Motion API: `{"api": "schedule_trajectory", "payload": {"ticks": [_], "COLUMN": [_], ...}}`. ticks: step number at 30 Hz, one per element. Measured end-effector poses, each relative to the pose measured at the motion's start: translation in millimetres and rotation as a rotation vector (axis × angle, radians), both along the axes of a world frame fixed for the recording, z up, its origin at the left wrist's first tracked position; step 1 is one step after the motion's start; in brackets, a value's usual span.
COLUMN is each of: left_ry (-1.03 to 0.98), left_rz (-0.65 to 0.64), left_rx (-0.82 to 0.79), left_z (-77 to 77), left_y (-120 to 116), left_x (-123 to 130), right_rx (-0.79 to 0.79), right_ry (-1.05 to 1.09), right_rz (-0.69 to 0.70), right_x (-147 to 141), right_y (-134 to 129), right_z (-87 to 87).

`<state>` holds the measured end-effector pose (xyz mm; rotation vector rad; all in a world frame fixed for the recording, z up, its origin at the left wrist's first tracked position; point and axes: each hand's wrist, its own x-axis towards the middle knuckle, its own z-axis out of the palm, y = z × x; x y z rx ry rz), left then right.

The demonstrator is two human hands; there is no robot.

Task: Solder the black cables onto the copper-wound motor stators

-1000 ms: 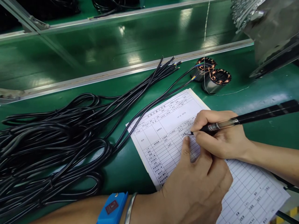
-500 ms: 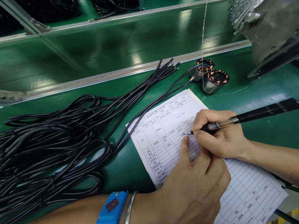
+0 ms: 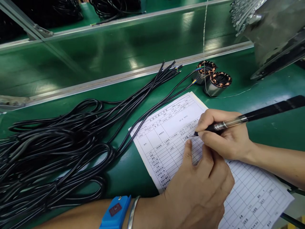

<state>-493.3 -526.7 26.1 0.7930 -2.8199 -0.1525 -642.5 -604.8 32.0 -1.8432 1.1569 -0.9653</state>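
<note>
Slightly, the right hand (image 3: 224, 140) and the rear of its pen (image 3: 262, 112) have risen in the frame over the last half second, while the pen's point stays just beside the same handwritten entry (image 3: 186, 138). No new stroke can be made out, so the writing seems to have gained little. The right grip is closed around the pen; the left hand (image 3: 197, 187) holds nothing, its fingers partly spread over the printed sheet (image 3: 171, 149) and the index fingertip just below that entry. The sheet lies centre to lower right and has not visibly shifted.

Black cables (image 3: 59, 136) fill the left of the frame, and two of them cross the sheet's upper left corner, leaving little room there. Green tabletop (image 3: 133, 178) shows between cables and sheet, lower centre, and again right of centre above the pen. Two copper-wound cores (image 3: 215, 89) stand just beyond the sheet's top edge. At lower right the sheet's corner seems to reach the tabletop's edge; whether it overhangs is hard to tell.
</note>
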Motion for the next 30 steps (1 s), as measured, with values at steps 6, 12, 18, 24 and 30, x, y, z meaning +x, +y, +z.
{"api": "schedule_trajectory", "payload": {"ticks": [6, 12, 18, 24, 30], "left_ry": [-0.022, -0.019, -0.034, -0.047, -0.045], "left_rz": [0.006, 0.051, 0.076, 0.029, 0.008], "left_rx": [-0.029, -0.137, -0.183, -0.121, -0.086], "left_z": [-0.7, -3.6, -5.1, -2.6, -0.7], "left_y": [2, 6, 7, 6, 5], "left_x": [-1, -4, -5, -3, -2], "right_rx": [0.324, 0.172, 0.067, 0.040, 0.060], "right_ry": [-0.231, -0.057, 0.037, 0.104, 0.138], "right_rz": [-0.061, -0.057, -0.045, -0.026, -0.001], "right_x": [-7, -16, -19, -16, -17], "right_y": [-10, -12, -11, -13, -12], "right_z": [3.1, 4.1, 4.0, 3.5, 2.2]}}
